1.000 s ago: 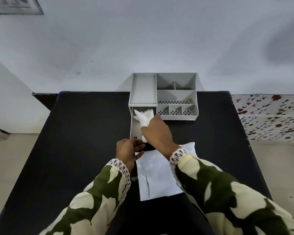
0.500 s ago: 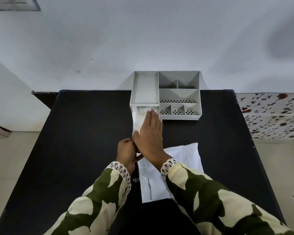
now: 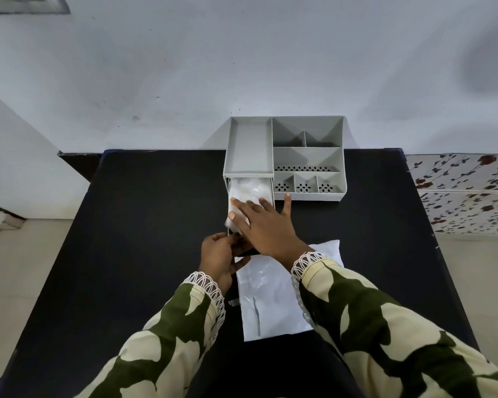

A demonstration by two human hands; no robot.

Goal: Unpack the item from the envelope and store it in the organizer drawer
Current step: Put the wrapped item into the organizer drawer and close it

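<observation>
Pulled-out grey plastic drawer (image 3: 272, 193) blocked: right hand (image 3: 266, 228) flat over white crumpled item (image 3: 249, 191), left hand (image 3: 220, 258) at its front. White flat envelope (image 3: 270, 300) under right wrist. Black tabletop (image 3: 144, 239) left of left hand open.

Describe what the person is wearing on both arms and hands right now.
Both arms wear long sleeves in a camouflage print of dark olive green and cream patches, left sleeve, right sleeve. Each cuff ends in white looped lace trim. The left hand and right hand are bare: no gloves, rings or watch visible.
</observation>
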